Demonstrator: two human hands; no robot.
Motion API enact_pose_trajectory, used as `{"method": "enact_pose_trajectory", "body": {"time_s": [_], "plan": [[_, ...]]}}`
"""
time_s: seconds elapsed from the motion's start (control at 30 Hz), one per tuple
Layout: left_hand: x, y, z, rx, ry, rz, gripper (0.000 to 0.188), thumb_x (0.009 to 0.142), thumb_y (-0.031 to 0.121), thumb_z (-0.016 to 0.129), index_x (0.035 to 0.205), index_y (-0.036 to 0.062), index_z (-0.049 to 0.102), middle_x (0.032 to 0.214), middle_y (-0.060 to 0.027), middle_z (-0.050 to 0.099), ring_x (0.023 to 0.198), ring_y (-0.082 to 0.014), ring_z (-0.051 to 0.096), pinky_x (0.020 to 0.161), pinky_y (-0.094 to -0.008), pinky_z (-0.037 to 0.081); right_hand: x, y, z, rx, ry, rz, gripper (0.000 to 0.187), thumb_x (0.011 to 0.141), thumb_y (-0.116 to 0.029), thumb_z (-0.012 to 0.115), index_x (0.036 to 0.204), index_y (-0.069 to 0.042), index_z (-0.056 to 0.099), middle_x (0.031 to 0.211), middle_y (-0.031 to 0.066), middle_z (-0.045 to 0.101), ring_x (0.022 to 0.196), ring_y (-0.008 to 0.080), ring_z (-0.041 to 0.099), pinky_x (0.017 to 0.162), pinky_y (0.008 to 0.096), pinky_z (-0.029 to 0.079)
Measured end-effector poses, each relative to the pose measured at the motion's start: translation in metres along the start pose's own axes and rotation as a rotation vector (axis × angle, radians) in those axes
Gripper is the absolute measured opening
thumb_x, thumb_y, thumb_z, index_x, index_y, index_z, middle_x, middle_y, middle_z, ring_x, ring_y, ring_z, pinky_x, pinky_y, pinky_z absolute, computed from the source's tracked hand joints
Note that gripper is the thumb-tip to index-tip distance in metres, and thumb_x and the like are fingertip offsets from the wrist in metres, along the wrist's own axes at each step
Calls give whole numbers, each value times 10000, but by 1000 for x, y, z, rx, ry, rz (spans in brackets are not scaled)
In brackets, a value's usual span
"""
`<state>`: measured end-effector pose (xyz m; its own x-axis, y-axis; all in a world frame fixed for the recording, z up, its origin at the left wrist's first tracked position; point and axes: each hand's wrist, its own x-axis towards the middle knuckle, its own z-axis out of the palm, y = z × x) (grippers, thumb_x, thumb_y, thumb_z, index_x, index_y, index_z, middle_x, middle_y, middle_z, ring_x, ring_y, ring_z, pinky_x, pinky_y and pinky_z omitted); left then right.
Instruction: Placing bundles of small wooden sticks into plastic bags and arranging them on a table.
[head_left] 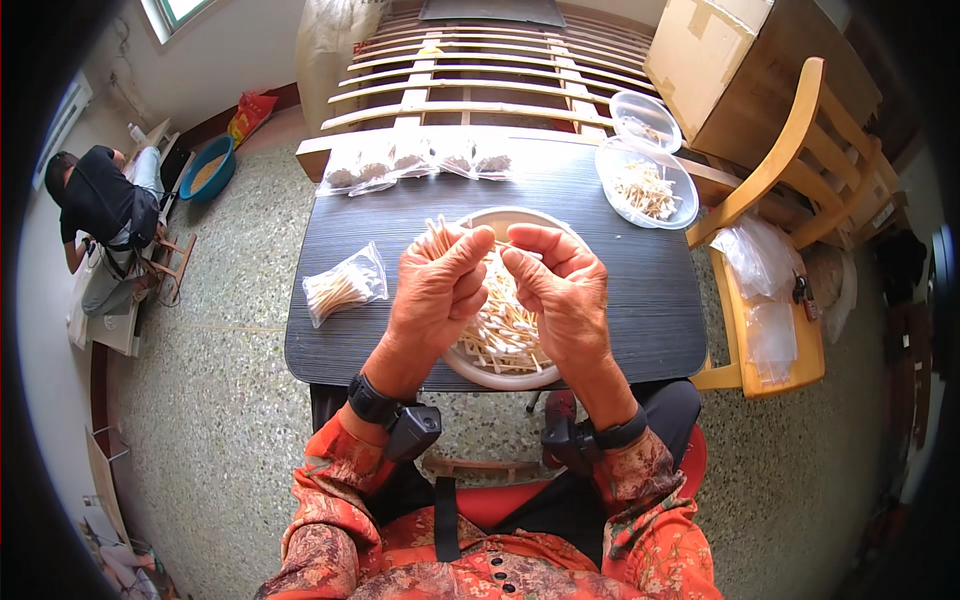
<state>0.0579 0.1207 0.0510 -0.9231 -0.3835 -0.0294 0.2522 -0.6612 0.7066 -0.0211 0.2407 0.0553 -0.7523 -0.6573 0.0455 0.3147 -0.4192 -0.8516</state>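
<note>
Over a round pale bowl [497,381] full of loose cotton swabs [500,335], both my hands are raised close together. A small bundle of cotton swabs [436,236] is gripped in my left hand [437,295], its ends poking up above the fingers. My right hand [568,295] is closed in a pinch, with a white swab tip showing at its fingertips; most of that swab is hidden. Left of the bowl lies a transparent bag [345,285] packed with cotton swabs. All of this rests on a dark table [640,300].
Several small bags [410,160] of brownish contents line the table's far edge. Transparent tubs [648,190] with swabs stand far right. A wooden chair [760,330] holding plastic bags is at the right. Slats [470,85] lie beyond. Another person [105,215] sits far left near a blue basin [207,170].
</note>
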Motion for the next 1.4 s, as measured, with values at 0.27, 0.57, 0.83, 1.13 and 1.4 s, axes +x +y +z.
{"method": "enact_pose_trajectory", "body": {"time_s": [0.27,0.57,0.83,1.13,1.4], "plan": [[-6,-5,12,156,61,135,58,856,57,640,816,23,612,554,55,458,410,6,312,355,-161,235,2,-3,-4,263,4,148,177,844,-82,664,975,26,616,744,30,621,504,28,433,428,154,314],[-11,-13,20,549,103,425,77,788,-2,701,815,39,642,673,6,606,509,3,445,418,-161,314,2,-2,-9,438,-91,257,193,878,-149,630,966,22,620,713,-1,568,514,31,410,434,165,312],[-14,-14,23,775,141,560,101,765,-12,722,823,28,650,698,37,574,583,0,456,494,-162,348,0,-2,-6,399,-127,244,206,911,-176,584,983,14,624,682,-28,533,516,25,389,440,171,306],[-13,-11,19,607,97,461,87,786,-17,695,844,15,640,683,11,571,511,-11,437,432,-164,321,0,0,-6,368,-136,195,165,907,-169,595,847,-17,614,624,-32,512,459,16,366,420,178,294],[-11,-6,12,162,33,251,123,857,90,656,902,-25,651,580,31,515,444,4,351,389,-160,249,-3,-7,1,250,-137,324,141,897,-146,608,830,-21,608,634,-8,557,450,8,386,406,150,268]]}}
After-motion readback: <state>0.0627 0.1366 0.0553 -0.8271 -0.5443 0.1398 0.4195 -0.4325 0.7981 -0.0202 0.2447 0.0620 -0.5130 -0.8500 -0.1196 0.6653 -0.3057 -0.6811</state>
